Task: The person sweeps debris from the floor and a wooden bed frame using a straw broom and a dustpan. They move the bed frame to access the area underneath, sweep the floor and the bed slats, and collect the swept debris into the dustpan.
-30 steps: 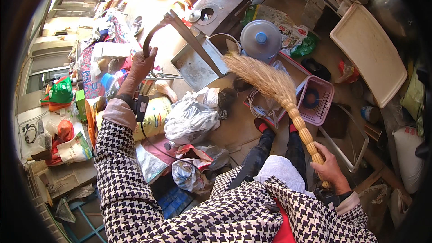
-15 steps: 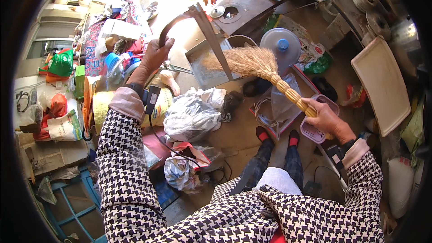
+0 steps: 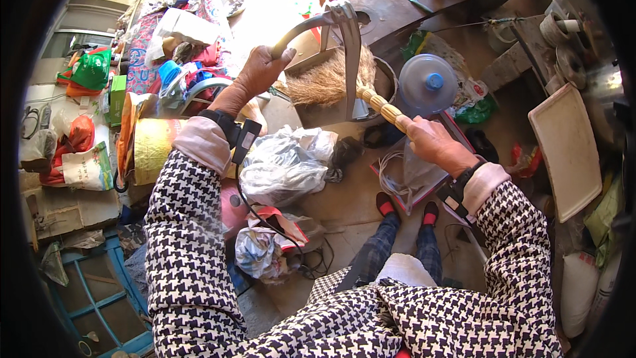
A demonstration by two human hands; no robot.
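Observation:
My left hand (image 3: 260, 71) grips the curved grey handle of a metal dustpan (image 3: 344, 40), held up in front of me. My right hand (image 3: 432, 144) is closed on the banded handle of a straw hand broom (image 3: 328, 83). The broom's bristles lie against the dustpan's pan, partly hidden behind its upright metal edge. Both arms wear a black-and-white houndstooth jacket with a strap device on each wrist.
A round clear lid with a blue knob (image 3: 427, 83) sits right of the broom. Crumpled plastic bags (image 3: 281, 162) lie below the dustpan. A white tray (image 3: 568, 149) leans at right. A yellow sack (image 3: 149, 149), cloth piles and a blue crate (image 3: 99, 292) crowd the left.
The broom has swung left from the pink basket area into the dustpan. My right hand rose and moved left with it. The dustpan stayed in my left hand.

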